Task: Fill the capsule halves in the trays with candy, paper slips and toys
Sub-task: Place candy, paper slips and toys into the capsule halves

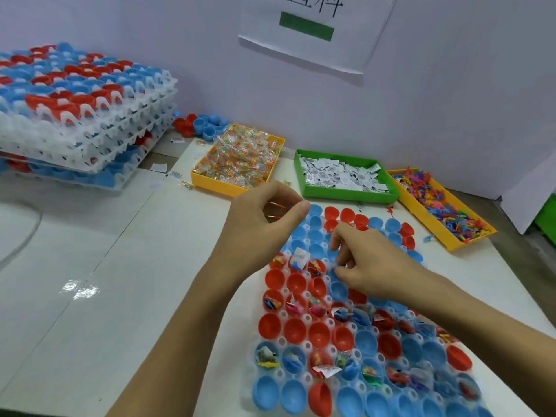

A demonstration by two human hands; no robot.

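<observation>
Head view: white table [90, 266]; pale wall [451, 85]; perhaps taped paper [313, 34].

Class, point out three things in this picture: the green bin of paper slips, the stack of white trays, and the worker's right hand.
Green bin [346, 197], head view: its near front wall.
Stack of white trays [99, 127], head view: its right-hand edge.
Right hand [370, 266], head view: the back of the hand.

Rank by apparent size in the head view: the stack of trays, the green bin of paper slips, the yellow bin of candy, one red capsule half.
1. Stack of trays
2. Green bin of paper slips and yellow bin of candy: look alike, unranked
3. Red capsule half
</observation>
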